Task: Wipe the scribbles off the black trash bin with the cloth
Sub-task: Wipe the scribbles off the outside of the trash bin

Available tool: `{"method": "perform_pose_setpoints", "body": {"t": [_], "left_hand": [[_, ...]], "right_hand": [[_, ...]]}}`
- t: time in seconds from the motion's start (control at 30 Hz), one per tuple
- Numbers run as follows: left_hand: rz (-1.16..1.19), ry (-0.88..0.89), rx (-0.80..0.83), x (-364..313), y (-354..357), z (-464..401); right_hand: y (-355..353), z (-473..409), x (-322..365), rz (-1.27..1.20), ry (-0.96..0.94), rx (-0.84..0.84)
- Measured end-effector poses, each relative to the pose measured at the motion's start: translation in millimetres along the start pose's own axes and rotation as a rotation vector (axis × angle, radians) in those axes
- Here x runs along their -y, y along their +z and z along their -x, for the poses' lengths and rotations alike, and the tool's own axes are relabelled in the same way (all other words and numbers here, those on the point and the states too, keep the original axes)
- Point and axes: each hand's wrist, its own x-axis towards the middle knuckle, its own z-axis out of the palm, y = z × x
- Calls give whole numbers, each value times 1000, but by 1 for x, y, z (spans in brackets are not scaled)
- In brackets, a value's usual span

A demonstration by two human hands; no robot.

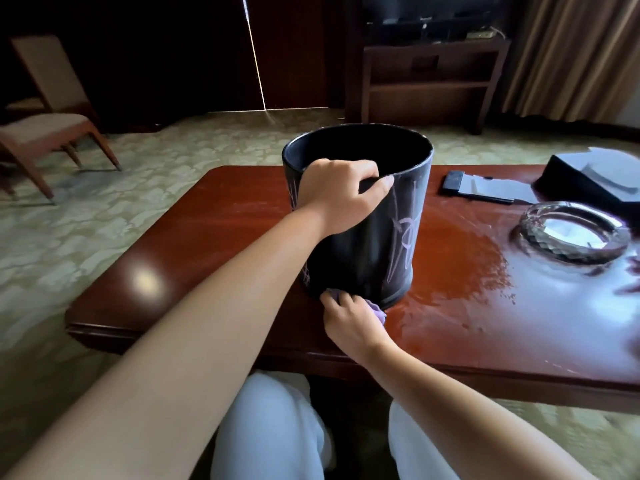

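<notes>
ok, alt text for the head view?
A left hand grips the rim of a black trash bin on a wooden table, while the right hand presses a purple cloth against its base; pale scribbles remain.

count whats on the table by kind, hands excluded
black trash bin: 1
purple cloth: 1
glass ashtray: 1
black remote: 1
dark box: 1
flat dark card or folder: 1
total: 6

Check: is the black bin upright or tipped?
Upright: the trash bin stands base-down on the table, mouth up, left hand gripping its rim.
</notes>
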Motion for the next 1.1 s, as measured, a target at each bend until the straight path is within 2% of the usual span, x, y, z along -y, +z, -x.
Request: {"method": "perform_pose_setpoints", "body": {"t": [0.1, 0.2, 0.27, 0.33, 0.4, 0.47, 0.53, 0.57, 0.7, 0.83, 0.93, 1.1], "left_hand": [[-9, -3, -4, -2, 1, 0], [-15, -10, -13, -2, 4, -1], [-16, -3, -16, -2, 5, 0], [-26, 14, -9, -2, 5, 0], [-54, 18, -7, -4, 6, 0], [-84, -8, -34, -8, 7, 1], [-90, -59, -78, -14, 9, 0], [-94, -87, -97, -17, 11, -1], [-161, -138, -176, -26, 22, -2], [-227, -80, -293, -21, 33, -1], [-226, -45, -339, -17, 36, -1], [-174, -33, -395, -17, 39, 0]], "right_hand": [[0, 21, -17, -24, 90, -38], [-3, 39, -36, -79, 149, 24], [-7, 46, -47, -173, 192, 97], [-10, 54, -53, -323, 307, 64], [-21, 61, -53, -509, 551, -95], [-31, 65, -54, -735, 965, -226], [-32, 66, -63, -881, 1345, -269], [-30, 66, -68, -893, 1447, -243], [-22, 63, -73, -926, 1509, -32], [-15, 48, -50, -955, 1334, 113], [-11, 40, -43, -963, 1314, 133], [0, 40, -73, -946, 1510, 83]]}}
